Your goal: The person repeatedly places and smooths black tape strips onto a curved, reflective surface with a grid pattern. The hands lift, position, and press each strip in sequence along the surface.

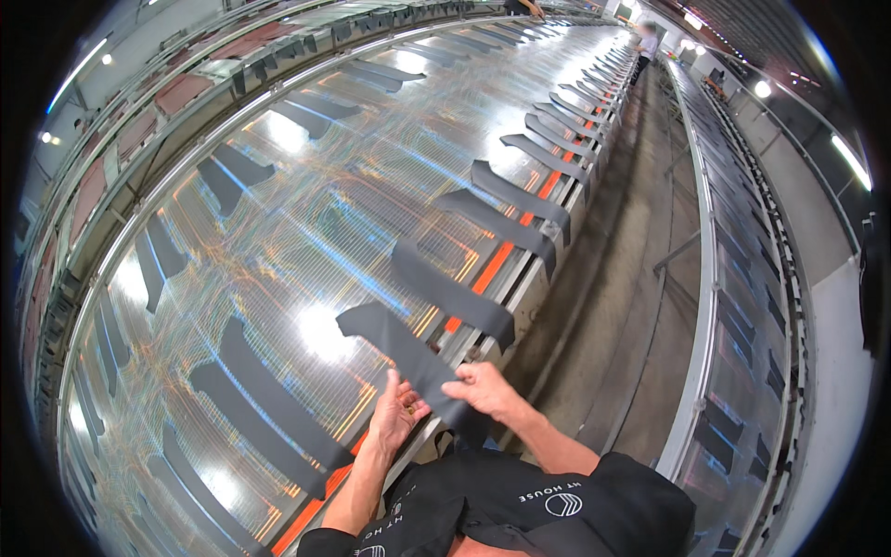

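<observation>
A dark grey cut fabric piece [400, 343] lies slantwise before me, its hooked far end on the shiny printing table [278, 292] and its near part raised over the edge. My right hand [480, 390] pinches its right side between thumb and fingers. Beside the piece's left edge is my left hand [398, 412], palm turned up and fingers half curled; whether it grips the fabric is unclear. A small gold-coloured spot, perhaps a ring, shows at its fingers. Similar grey pieces, one of them [452, 289] just beyond and another [257, 418] to the left, lie with ends hanging over the edge.
An orange-red strip [495, 268] and metal rail run along the table's near edge. A concrete aisle [612, 278] separates it from a second long table [738, 334] on the right. Racks with reddish pieces [181, 92] stand left. Another person [647, 45] stands far down the aisle.
</observation>
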Demonstrator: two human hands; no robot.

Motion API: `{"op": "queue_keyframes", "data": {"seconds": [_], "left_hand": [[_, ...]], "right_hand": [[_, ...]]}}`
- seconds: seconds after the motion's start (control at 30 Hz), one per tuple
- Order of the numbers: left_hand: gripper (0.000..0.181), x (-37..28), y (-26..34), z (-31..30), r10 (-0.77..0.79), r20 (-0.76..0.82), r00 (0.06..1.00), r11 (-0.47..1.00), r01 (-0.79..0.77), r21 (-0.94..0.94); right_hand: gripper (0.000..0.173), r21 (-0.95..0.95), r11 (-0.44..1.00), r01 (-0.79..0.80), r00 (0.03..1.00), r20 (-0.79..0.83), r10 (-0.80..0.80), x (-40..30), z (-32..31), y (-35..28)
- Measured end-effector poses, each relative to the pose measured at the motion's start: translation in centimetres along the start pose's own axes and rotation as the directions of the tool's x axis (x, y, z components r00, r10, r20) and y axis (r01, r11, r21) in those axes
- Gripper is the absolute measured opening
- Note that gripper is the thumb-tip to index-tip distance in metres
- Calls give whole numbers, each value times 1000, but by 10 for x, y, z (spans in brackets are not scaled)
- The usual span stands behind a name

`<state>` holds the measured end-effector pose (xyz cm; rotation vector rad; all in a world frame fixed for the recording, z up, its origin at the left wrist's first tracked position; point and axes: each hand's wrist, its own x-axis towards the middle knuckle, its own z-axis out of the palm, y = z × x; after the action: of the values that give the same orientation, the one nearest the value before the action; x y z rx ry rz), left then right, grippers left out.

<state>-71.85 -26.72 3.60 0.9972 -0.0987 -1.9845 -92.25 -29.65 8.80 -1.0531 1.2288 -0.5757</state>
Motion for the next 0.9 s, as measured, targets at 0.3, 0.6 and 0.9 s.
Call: {"op": "queue_keyframes", "data": {"seconds": [0.3,0.6,0.9], "left_hand": [[26,100,56,24,255,-201,946,935,-294,-197],[15,92,125,-8,540,-503,675,834,-509,213],[16,112,200,-48,576,-565,591,794,-243,557]], "right_hand": [[35,-226,912,343,927,240,-289,26,-56,-40],[18,-34,999,36,946,322,-23,57,-84,12],[19,-184,983,-11,992,120,34,86,-58,2]]}}
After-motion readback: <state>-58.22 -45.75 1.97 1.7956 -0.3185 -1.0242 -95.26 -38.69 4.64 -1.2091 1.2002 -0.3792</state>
